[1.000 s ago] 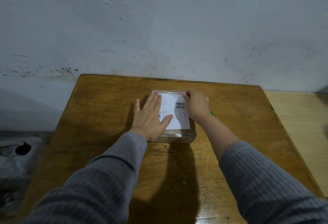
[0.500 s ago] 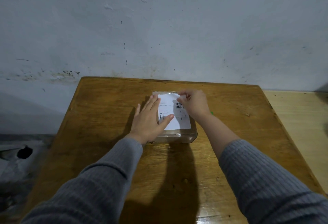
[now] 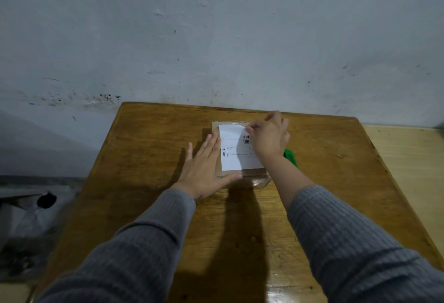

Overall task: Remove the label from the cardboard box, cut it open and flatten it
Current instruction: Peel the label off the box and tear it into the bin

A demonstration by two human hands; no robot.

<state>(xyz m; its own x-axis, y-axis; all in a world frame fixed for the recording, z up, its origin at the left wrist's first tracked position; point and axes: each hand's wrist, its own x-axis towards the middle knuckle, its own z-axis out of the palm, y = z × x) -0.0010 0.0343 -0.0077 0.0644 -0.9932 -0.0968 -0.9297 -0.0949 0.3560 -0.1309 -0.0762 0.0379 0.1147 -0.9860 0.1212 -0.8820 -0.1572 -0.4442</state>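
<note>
Plainly, the label-peeling step is in hand, and nothing has been cut or flattened yet. At about nine o'clock from the cardboard box (image 3: 254, 174) the left hand (image 3: 204, 168) lies flat and released, fingers straight, its palm on the table (image 3: 149, 158) and its thumb pressed along the near edge of the box to brace it. That box sits sealed, clear tape glinting on its front face, toward twelve o'clock on the table and slightly right of the middle. On its top, the white label (image 3: 234, 151) lies mostly stuck down, but its far right corner curls upward. At one o'clock on the box, the right hand (image 3: 270, 138) is clenched in a pinch on that raised corner. To do this well, I judge the pull should run low and slow, back across the label toward seven o'clock, so the paper comes away whole rather than tearing; the bracing hand should bear down harder as the pull grows. Just beside the box at three o'clock, half hidden by the right wrist, lies a green tool (image 3: 290, 157), probably the cutter.
</note>
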